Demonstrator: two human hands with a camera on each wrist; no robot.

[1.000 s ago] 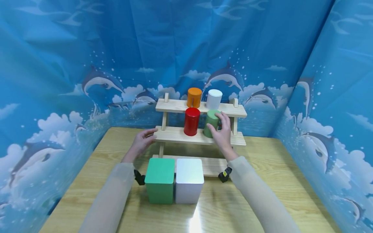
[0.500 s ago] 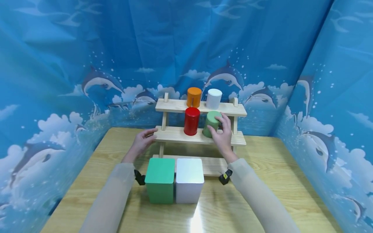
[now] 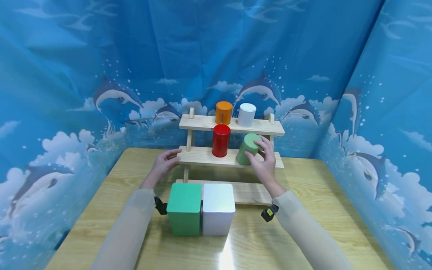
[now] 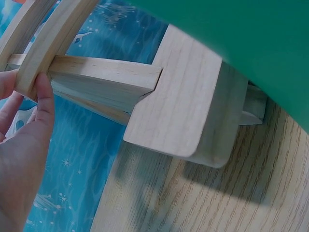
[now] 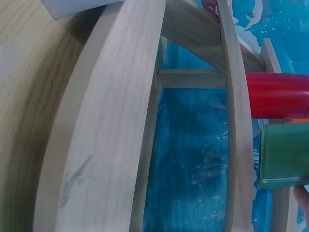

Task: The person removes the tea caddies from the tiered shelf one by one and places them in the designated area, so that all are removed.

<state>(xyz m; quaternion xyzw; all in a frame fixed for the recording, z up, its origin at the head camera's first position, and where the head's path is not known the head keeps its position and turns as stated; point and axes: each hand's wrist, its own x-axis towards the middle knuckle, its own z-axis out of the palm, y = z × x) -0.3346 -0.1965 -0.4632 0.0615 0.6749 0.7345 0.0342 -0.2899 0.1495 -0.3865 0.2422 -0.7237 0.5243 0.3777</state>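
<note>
My right hand (image 3: pixel 265 167) grips a green canister (image 3: pixel 247 150) from its right side, thumb in front. The canister (image 5: pixel 285 154) leans, top to the right, at the right half of the middle shelf; in the right wrist view a narrow gap parts its base from the board. Only a fingertip of that hand shows there. My left hand (image 3: pixel 164 165) holds the left end of the middle shelf (image 3: pixel 199 155); in the left wrist view thumb and fingers pinch the board's end (image 4: pixel 34 82). A red canister (image 3: pixel 221 141) stands upright left of the green one.
On the top shelf (image 3: pixel 202 122) of the three-tier wooden stand are an orange canister (image 3: pixel 224 112) and a white canister (image 3: pixel 247 115). A green box (image 3: pixel 184 210) and a white box (image 3: pixel 218 210) stand in front, partly hiding the bottom shelf (image 3: pixel 249 192). Blue dolphin curtains enclose the table (image 3: pixel 270 240).
My right hand has drawn the green canister toward me and a little right, away from the red one, and it tilts more. The left hand keeps its hold on the shelf.
</note>
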